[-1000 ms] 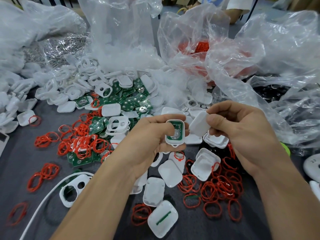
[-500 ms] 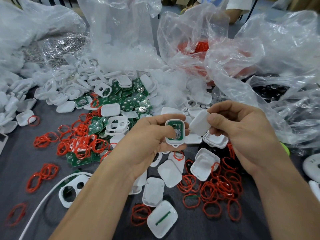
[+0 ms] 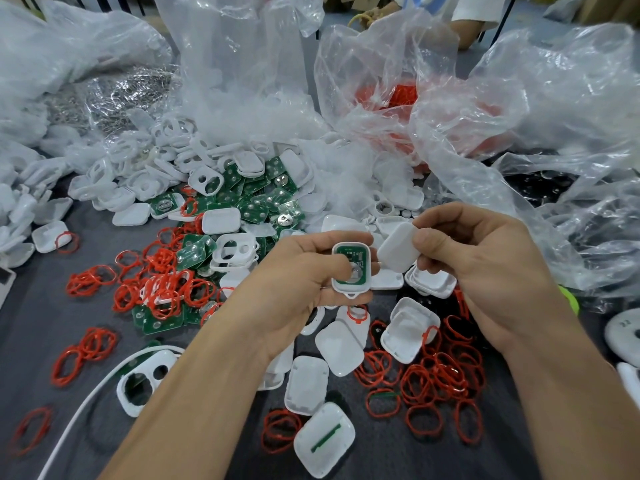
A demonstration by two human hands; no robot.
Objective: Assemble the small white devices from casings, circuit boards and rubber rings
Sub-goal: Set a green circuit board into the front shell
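Casing and cover, one in each hand

At frame centre my left hand (image 3: 304,282) grips a casing (image 3: 351,289) with a green board (image 3: 350,251) in it. Just right of it, my right hand (image 3: 478,271) pinches a white cover (image 3: 396,251). Red rings (image 3: 433,379) litter the worktop (image 3: 41,327) below.

Bare desk (image 3: 31,341) is showing only at near left; you are getting open passage there, apart from a white cable (image 3: 100,385) crossing it. Red rings (image 3: 440,375) and loose casings (image 3: 306,382) are crowding near centre and right. Plastic bags (image 3: 519,150) are walling off the far side and the right. The parts heap (image 3: 242,202) is blocking far centre.
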